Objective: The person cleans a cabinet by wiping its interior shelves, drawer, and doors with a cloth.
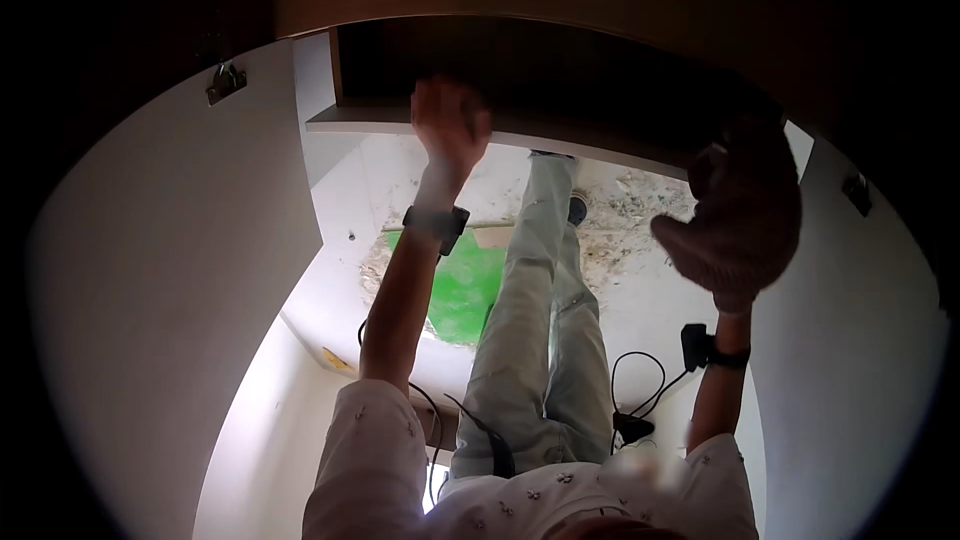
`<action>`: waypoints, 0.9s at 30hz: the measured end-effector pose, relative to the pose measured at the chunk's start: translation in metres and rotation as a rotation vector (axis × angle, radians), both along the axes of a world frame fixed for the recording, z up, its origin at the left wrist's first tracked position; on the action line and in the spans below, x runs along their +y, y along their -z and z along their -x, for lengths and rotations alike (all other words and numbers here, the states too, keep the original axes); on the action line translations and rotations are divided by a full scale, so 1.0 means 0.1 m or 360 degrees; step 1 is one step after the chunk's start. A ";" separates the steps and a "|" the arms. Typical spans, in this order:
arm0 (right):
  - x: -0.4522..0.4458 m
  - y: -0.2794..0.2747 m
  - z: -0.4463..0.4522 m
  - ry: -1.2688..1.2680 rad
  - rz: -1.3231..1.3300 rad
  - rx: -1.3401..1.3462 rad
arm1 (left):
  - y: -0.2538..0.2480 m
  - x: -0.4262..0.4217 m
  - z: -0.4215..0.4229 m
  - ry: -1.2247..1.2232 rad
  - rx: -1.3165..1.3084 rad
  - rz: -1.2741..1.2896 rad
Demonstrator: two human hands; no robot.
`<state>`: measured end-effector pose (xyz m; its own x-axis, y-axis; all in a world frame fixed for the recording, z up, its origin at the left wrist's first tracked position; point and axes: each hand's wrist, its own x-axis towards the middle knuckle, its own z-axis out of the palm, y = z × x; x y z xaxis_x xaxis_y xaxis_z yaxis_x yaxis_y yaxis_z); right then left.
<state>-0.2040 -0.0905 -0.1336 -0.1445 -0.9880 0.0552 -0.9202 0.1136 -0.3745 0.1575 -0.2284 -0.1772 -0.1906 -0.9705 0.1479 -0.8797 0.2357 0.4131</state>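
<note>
My left hand (452, 125) is bare and raised in front of the pale front edge of a shelf board (360, 118). Its fingers are somewhat blurred, loosely bent with the thumb apart, and nothing shows in them. I cannot tell whether it touches the board. A dark brown knitted mitt or glove (740, 230) covers my right hand, which is raised at the right end of the same board. The thumb part sticks out to the left, while shadow hides the fingers. A small pale glint beside them is too dim to name. Dark bands with small boxes circle both wrists.
Cabinet doors (180, 240) with metal hinges (226, 83) stand open on both sides. Behind the board lies a dark recess (540, 70). Below are my legs (520, 340), a green patch (468, 280) on the stained white floor, and a black cable (640, 400) near my right side.
</note>
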 end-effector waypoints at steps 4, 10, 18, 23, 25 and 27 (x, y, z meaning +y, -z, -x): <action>-0.89 0.01 0.23 -0.0175 0.0087 0.0128 | -0.30 -0.06 0.32 0.0240 0.0455 0.0394; -2.90 0.23 0.68 -0.0739 0.0401 0.0395 | -1.16 -1.13 0.31 -0.0169 0.0318 0.0309; -3.52 0.18 0.42 -0.0500 0.0638 -0.0041 | -0.87 -2.16 0.18 -0.0514 -0.0343 0.0209; -3.55 0.02 0.05 -0.0483 0.0451 0.0044 | -0.87 -2.18 -0.02 -0.0523 -0.0213 0.0068; -3.61 0.04 -0.06 -0.0461 0.0415 0.0031 | -0.82 -2.19 -0.10 -0.0522 -0.0241 0.0046; -3.60 0.01 -0.14 -0.0456 0.0364 0.0021 | -0.73 -2.24 -0.13 -0.0511 -0.0260 0.0015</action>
<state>-0.1901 -0.4502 -0.1342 0.1385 -0.9501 0.2796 -0.9075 -0.2348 -0.3484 0.1703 -0.4523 -0.1038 0.1018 -0.9835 0.1496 -0.9637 -0.0601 0.2602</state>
